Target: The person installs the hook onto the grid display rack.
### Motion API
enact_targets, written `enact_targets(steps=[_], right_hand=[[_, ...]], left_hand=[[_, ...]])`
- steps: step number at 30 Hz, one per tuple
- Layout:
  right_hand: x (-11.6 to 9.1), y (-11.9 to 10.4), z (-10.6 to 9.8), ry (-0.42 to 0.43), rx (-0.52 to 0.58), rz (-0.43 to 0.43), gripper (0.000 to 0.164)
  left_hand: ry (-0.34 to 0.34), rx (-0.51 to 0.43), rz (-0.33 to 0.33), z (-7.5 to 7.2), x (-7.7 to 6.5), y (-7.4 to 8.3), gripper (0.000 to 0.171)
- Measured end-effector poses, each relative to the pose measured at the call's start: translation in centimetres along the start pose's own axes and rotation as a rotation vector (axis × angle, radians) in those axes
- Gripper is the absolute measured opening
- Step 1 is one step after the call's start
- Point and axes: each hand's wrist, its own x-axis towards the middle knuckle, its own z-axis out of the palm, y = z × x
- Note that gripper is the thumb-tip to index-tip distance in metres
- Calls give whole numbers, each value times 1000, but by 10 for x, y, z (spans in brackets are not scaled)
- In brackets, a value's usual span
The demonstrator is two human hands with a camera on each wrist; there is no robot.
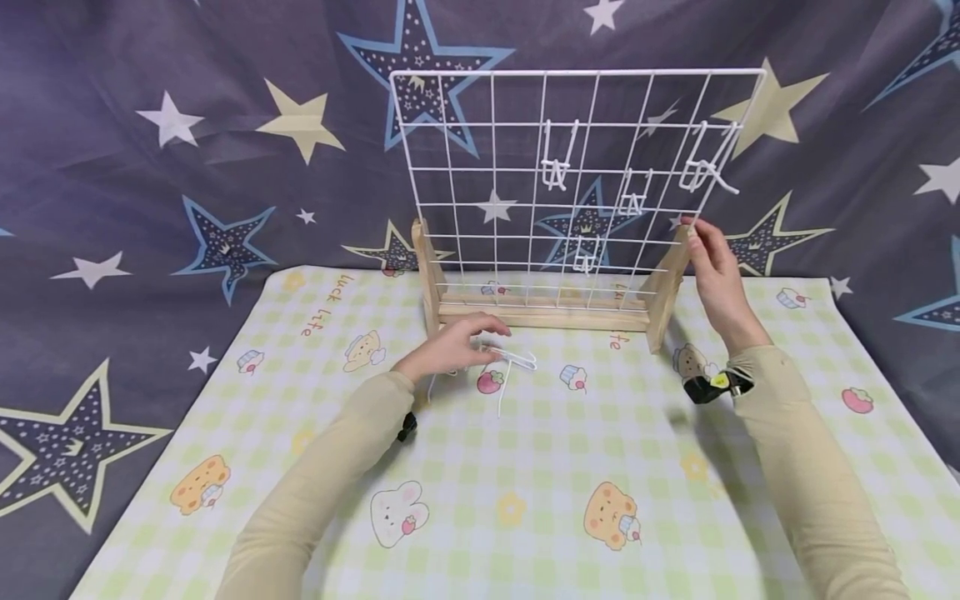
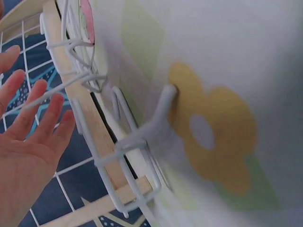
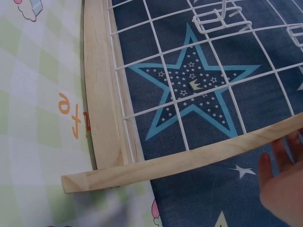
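Note:
A white wire grid rack stands upright in a wooden base. My right hand grips the top of the right wooden side post; in the right wrist view its fingers reach behind the wood. Loose white wire hooks lie on the table before the rack's left part. Just over them hovers my left hand, its fingers spread and holding nothing. In the left wrist view one hook shows close to the camera, beside the hand.
Several white wire hooks hang on the grid, among them one at mid-grid and one at upper right. A checked cartoon cloth covers the table. Behind the rack hangs a dark star-patterned curtain.

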Motion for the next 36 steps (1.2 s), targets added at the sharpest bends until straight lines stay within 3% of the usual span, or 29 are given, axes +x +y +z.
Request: enact_targets(steps=[7,23,30,36], right_hand=[[1,1,0,7,9,-7,34],[2,2,1,12,33,1,39],[2,2,1,23,56,10,36],[2,3,1,19,57,13,32]], left_hand=[[-56,74,42,8,12,-5,24],[-49,88,-29,18,19,-5,8],[-12,-59,-90,18,17,-8,7],[34,-148,-87,17,16,-9,9]])
